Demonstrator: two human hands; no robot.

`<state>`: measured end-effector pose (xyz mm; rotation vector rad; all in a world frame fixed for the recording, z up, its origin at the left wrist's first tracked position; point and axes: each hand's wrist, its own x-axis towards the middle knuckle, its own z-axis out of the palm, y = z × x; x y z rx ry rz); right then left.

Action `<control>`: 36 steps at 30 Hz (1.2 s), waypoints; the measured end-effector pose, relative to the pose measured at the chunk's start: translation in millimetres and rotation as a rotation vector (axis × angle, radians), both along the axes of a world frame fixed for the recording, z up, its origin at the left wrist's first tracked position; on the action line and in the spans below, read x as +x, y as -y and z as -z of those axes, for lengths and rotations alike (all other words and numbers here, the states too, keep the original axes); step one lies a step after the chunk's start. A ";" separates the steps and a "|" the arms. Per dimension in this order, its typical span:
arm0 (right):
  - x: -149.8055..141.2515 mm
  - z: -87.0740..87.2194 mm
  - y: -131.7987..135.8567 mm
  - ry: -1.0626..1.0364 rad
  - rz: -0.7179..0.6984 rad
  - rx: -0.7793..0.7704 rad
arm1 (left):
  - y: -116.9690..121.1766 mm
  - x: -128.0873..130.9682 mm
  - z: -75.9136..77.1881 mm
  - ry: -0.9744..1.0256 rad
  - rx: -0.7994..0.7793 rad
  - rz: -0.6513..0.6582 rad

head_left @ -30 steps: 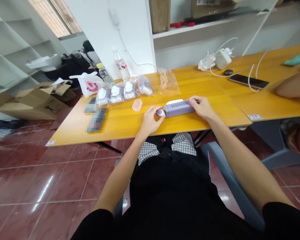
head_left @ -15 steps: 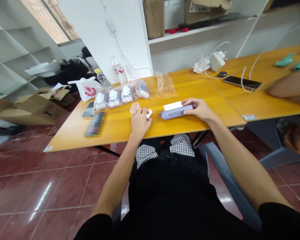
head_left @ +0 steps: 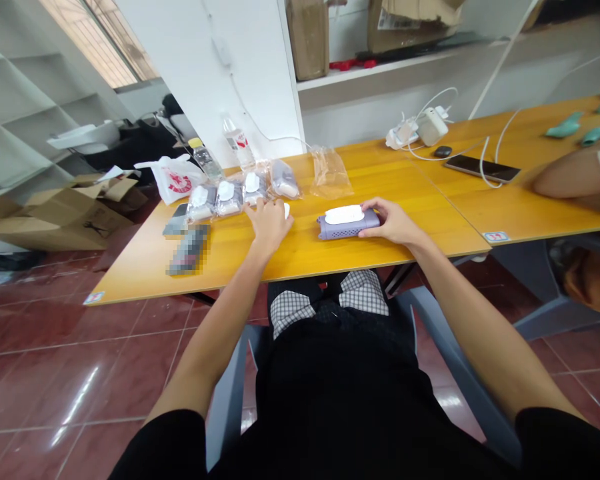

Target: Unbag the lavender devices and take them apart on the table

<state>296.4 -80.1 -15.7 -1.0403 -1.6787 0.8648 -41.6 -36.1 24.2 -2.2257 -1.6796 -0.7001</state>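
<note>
My right hand (head_left: 389, 221) grips the right end of a purple case (head_left: 347, 231) with rows of small holes along its side and a white panel (head_left: 344, 214), now facing up. The case lies near the table's front edge, its left end free. To the left, my left hand (head_left: 269, 225) reaches over the table with a small white rounded piece (head_left: 287, 211) held at the thumb side. The pale pink tray-like piece seen before is hidden under or behind this hand. Just beyond the fingers are several bagged purple-and-white items (head_left: 253, 187).
Two bottles (head_left: 239, 141) and a white plastic bag (head_left: 174, 179) stand at the back left. A blurred dark object (head_left: 190, 250) lies at left, a clear bag (head_left: 330, 172) behind. Chargers (head_left: 430, 127), a phone (head_left: 480, 168) and another person's arm (head_left: 570, 175) are at right.
My left hand has left the case's end with the white piece and moved left over the pink piece. My right hand has rolled the case so its white panel faces up.
</note>
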 end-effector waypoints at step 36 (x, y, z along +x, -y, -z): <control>1.3 10.2 8.4 0.981 0.344 0.103 | 72.1 -6.1 27.9 -0.144 -0.414 0.204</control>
